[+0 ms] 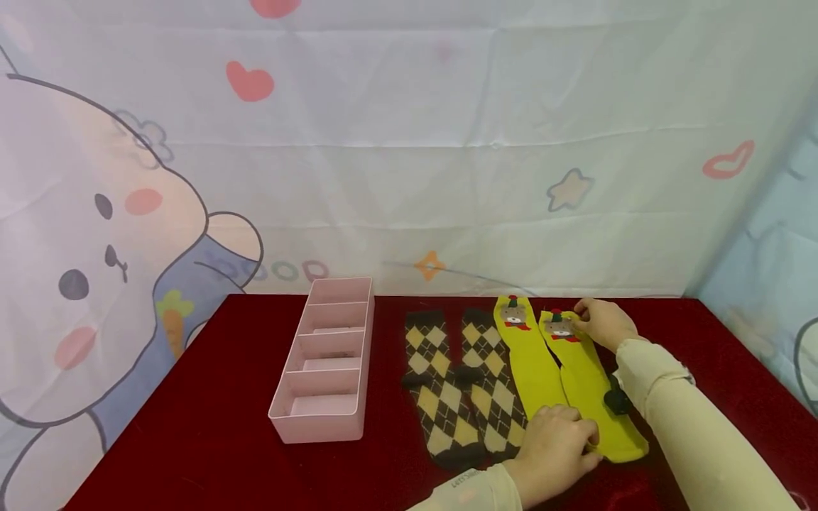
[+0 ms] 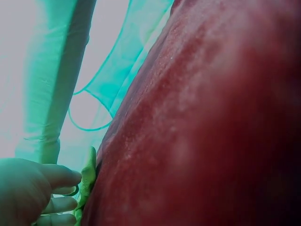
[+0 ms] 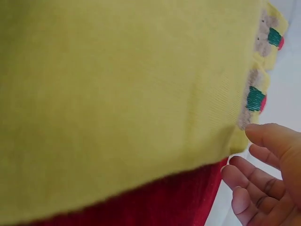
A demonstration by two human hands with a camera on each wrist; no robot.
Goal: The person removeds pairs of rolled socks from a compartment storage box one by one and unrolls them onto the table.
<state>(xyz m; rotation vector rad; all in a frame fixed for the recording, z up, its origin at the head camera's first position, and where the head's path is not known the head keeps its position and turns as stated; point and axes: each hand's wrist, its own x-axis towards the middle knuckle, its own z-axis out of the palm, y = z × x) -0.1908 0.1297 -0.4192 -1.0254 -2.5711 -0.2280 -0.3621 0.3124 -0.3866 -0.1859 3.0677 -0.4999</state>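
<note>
Two yellow socks with bear faces at their cuffs lie side by side, the left one [image 1: 533, 365] and the right one [image 1: 591, 390]. At the far end my right hand [image 1: 603, 321] pinches the cuff corner of the right yellow sock with thumb and forefinger; the other fingers hang loose in the right wrist view. My left hand [image 1: 554, 451] pinches yellow fabric near the socks' near end and hides part of them. In the left wrist view its fingertips meet a narrow edge of sock [image 2: 88, 176]; which sock is unclear.
Left of the yellow socks lie two argyle socks, one [image 1: 441, 390] beside the other [image 1: 488, 376]. Further left stands a pink divided box [image 1: 316, 429] with several compartments. A red cloth [image 1: 204, 419] covers the table. Behind it hangs a printed curtain [image 1: 415, 177].
</note>
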